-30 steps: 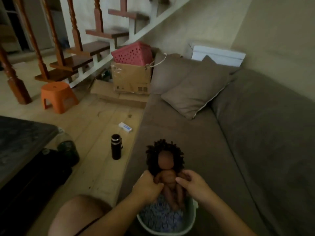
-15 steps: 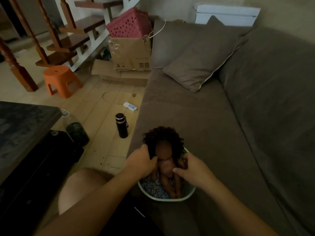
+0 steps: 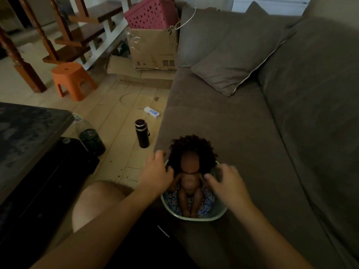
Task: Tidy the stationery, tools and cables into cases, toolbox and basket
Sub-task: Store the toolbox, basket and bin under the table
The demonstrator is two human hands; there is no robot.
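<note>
A dark doll (image 3: 189, 181) with curly black hair sits upright in a small pale round basket (image 3: 217, 213) lined with blue patterned cloth, at the sofa's front edge. My left hand (image 3: 157, 175) is at the doll's left side, its thumb against the hair and shoulder and its fingers loosely raised beside the hair. My right hand (image 3: 227, 181) is blurred just to the right of the doll; its fingertips are close to the doll's arm and the fingers are relaxed. Neither hand plainly grips the doll.
The grey sofa (image 3: 242, 133) carries a cushion (image 3: 237, 55). On the floor stand a black flask (image 3: 142, 135), a white power strip (image 3: 152, 112) and an orange stool (image 3: 72, 80). A pink basket (image 3: 151, 13) tops a cardboard box (image 3: 153, 47). A dark table (image 3: 29, 136) is at left.
The doll was lowered from above the basket and now sits in it. Both hands have loosened from its body, and the right hand is drawing away to the right.
</note>
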